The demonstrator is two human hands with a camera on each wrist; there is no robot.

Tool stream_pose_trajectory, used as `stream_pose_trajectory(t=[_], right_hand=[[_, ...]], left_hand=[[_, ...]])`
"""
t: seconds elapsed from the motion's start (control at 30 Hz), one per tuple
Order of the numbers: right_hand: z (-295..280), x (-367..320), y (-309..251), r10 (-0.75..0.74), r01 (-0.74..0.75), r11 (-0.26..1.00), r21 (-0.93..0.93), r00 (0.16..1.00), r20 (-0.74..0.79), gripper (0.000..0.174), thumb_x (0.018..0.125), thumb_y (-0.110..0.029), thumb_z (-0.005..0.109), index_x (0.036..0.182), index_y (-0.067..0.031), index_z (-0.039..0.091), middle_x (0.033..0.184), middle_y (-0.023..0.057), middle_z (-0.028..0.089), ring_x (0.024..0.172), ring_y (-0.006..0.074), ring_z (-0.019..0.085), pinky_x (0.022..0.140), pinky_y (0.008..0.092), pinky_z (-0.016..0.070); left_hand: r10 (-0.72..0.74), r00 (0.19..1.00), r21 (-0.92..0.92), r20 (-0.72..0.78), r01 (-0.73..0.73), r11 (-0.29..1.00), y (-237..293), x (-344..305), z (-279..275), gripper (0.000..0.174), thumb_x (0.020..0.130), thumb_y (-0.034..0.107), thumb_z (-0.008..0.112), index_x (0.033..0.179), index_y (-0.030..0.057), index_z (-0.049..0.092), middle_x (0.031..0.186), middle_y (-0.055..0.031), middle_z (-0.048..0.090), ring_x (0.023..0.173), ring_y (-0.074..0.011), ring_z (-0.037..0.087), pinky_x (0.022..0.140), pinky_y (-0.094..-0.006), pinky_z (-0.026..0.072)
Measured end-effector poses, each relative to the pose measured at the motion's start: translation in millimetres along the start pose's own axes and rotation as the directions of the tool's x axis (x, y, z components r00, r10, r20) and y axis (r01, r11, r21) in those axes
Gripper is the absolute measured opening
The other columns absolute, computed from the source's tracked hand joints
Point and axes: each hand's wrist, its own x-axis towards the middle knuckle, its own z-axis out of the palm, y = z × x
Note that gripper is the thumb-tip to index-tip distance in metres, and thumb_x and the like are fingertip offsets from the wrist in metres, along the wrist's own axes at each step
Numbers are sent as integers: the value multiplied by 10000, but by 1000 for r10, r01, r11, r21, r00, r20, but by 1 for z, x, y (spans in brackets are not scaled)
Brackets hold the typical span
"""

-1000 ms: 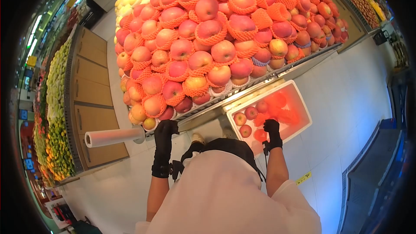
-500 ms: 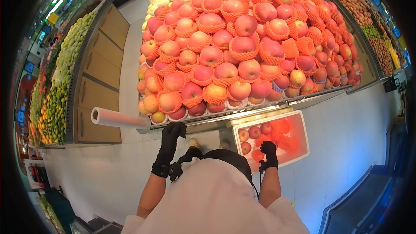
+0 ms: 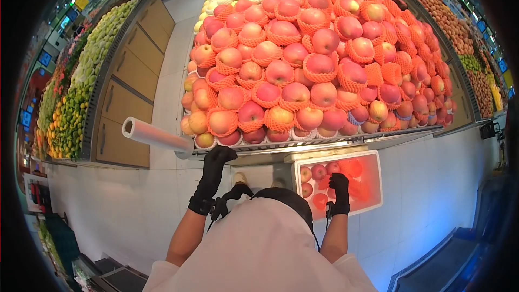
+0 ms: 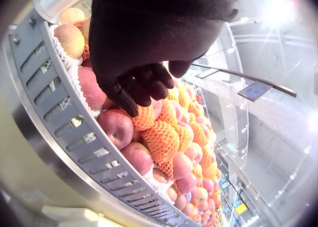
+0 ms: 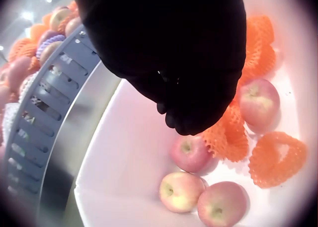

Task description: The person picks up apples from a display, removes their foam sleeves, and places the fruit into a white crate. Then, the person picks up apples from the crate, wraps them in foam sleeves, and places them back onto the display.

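A large pile of red apples (image 3: pixel 279 71), many in orange foam nets, fills the display stand. My black-gloved left hand (image 3: pixel 217 165) hovers at its front edge, fingers loosely bent and holding nothing. In the left wrist view its fingertips overlap a bare apple (image 4: pixel 115 128) and a net-wrapped one. My gloved right hand (image 3: pixel 340 189) hangs above a white foam box (image 3: pixel 379 184), with loosely curled fingers and nothing visible in them. Inside the box lie several loose apples (image 5: pixel 223 204) and empty orange foam nets (image 5: pixel 278 160). The right palm is hidden.
A slotted grey rail (image 4: pixel 94 140) borders the pile. A roll of clear plastic (image 3: pixel 157 135) sticks out at its left corner. Another fruit stand with cabinet doors (image 3: pixel 127 94) is on the left. A dark low platform (image 3: pixel 438 265) lies at lower right.
The head view has swung, so the pile and box appear lower and more of the shop behind shows. Both hands stay near the same places; the right hand's fingers look slightly less tightly curled.
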Motion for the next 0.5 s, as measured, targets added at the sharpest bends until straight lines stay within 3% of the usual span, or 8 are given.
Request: stream_pose_trajectory(t=[0.2,0.3,0.33,0.4,0.47,0.5], right_hand=[[56,-4,-100,-189,191,961,-198,981,33,186,910,-199,637,911,-14,648,739,77,651,590,156,611,570,283,511],[77,-3,-132,-202,217,946,-241,976,87,217,933,-214,628,836,-21,617,737,75,651,582,143,596,575,287,491],[89,-4,-143,-187,186,923,-336,982,31,221,947,-186,602,789,-32,596,683,77,612,584,164,586,565,321,471],[95,7,-146,-423,398,637,-660,896,132,184,934,-146,588,792,-30,597,664,106,583,599,210,587,568,345,465],[99,14,-147,-552,500,466,-730,809,202,216,931,-154,589,751,-36,575,631,80,530,588,189,521,553,343,422],[106,13,-150,-594,536,494,-684,783,184,269,934,-182,598,709,-42,553,608,38,492,570,145,454,536,330,382]], left_hand=[[-13,1000,-5,-5,13,1000,8,0,-3,258,986,230,545,1011,-12,630,927,-86,669,887,-178,654,864,-338,517],[-31,999,6,-22,31,999,9,-2,-7,245,988,213,524,1007,-11,618,936,-93,656,890,-189,647,874,-357,523],[-37,999,3,-33,37,999,11,-4,-8,241,986,210,523,1004,-12,617,933,-92,654,886,-187,645,870,-355,523],[-39,998,-10,-54,39,999,11,-8,-11,249,986,214,529,1005,-17,620,924,-90,659,871,-182,646,855,-346,524],[-28,997,-24,-69,26,999,11,-8,-18,273,989,230,540,1012,-26,630,915,-89,670,848,-178,653,833,-334,525],[-9,999,-25,-51,8,1000,10,-5,-24,272,989,230,540,1011,-26,630,913,-88,669,839,-174,651,813,-328,528]])
